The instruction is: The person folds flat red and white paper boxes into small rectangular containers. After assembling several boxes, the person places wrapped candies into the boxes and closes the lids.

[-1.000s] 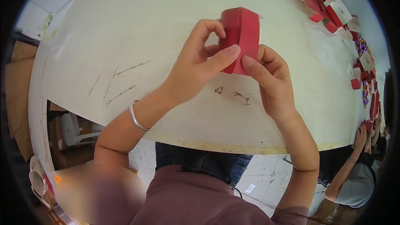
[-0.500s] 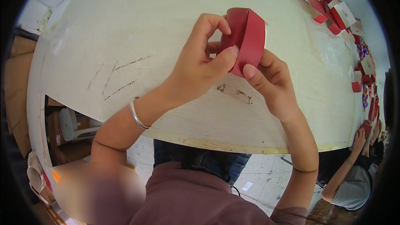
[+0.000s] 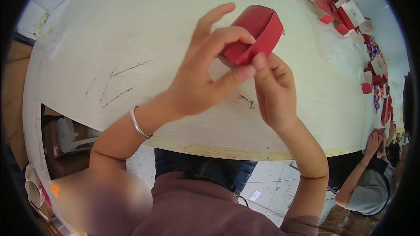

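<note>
A small red cardboard box [image 3: 258,30] is held tilted above the white table, a slot-like opening showing between its panels. My right hand [image 3: 276,89] grips its near end between thumb and bent fingers. My left hand [image 3: 199,67], with a silver bangle at the wrist, is on the box's left side. One finger curls over the opening, and the thumb meets the near corner beside my right thumb. Another left finger sticks out, free of the box. The box's underside and some left fingertips are hidden.
Red and white boxes [image 3: 337,11] lie heaped at the table's far right, near purple and gold wrapped pieces [image 3: 375,52]. Clear plastic film [image 3: 339,48] lies beside them. Another person's arm [image 3: 356,177] is at the right edge. A white stool [image 3: 70,135] stands under the table's left side.
The box has tilted further over to the right. My left index finger has lifted off it, while the left thumb has slid down to the near corner. My right hand still grips.
</note>
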Motion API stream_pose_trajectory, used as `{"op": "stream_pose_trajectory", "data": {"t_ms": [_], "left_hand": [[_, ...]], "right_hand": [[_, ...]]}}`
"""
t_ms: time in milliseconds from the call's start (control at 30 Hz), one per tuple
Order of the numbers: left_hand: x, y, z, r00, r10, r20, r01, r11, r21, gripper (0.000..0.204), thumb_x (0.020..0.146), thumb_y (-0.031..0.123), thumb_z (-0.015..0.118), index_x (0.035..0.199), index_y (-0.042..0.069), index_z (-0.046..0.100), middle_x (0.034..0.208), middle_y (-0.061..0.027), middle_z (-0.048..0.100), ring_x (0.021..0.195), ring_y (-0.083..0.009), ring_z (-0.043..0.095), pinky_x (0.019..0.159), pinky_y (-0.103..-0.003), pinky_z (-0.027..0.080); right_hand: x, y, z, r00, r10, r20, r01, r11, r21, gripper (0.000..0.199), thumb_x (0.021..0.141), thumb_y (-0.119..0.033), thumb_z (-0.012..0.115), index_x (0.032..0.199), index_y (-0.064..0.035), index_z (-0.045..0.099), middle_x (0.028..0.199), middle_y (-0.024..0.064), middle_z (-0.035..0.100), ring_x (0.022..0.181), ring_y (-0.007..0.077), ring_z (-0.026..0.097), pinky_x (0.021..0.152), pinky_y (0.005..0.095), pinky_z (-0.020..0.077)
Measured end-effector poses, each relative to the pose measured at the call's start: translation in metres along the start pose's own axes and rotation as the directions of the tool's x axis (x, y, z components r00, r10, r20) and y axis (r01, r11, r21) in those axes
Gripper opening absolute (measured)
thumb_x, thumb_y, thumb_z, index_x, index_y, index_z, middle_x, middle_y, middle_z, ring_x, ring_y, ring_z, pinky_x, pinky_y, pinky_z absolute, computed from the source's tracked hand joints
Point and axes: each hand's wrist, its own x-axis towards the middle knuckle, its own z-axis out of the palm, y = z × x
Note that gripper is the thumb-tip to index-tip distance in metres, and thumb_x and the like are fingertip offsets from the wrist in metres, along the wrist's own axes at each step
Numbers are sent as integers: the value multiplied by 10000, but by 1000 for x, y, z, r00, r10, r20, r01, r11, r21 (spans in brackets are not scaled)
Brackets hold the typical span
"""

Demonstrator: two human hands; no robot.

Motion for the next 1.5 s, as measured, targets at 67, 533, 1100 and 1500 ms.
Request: {"op": "stream_pose_trajectory", "data": {"t_ms": [67,533,1100,1500], "left_hand": [[5,-6,-10,1000,6,-25,-6,1000,30,386,756,125,644,1106,51,501,1307,-162,329,1123,-244,451,869,-338,442],[7,6,-19,954,-248,168,299,816,-494,420,757,80,562,1125,85,360,1185,-94,425,859,-157,569,719,-271,481],[8,-4,-18,891,-394,227,455,791,-409,153,806,-13,539,933,32,466,1014,-110,568,806,-116,604,665,-221,498],[10,-24,-11,934,13,-358,-10,1000,11,163,849,180,598,855,33,529,709,4,549,544,-40,418,532,-180,336]], "right_hand": [[5,-17,-16,997,50,57,-32,961,-276,256,901,-228,541,796,-11,628,707,17,581,658,59,501,593,213,407],[13,-28,-23,898,71,433,119,910,-397,398,923,-208,456,1298,-81,424,1201,95,492,1027,160,486,871,280,393],[18,-12,-35,923,33,383,195,818,-542,219,851,21,468,991,-21,631,1028,84,568,859,117,555,708,231,452],[24,1,-32,991,129,-47,-135,975,-179,333,918,-304,487,1047,-8,569,909,40,587,814,85,515,711,212,432]]}}
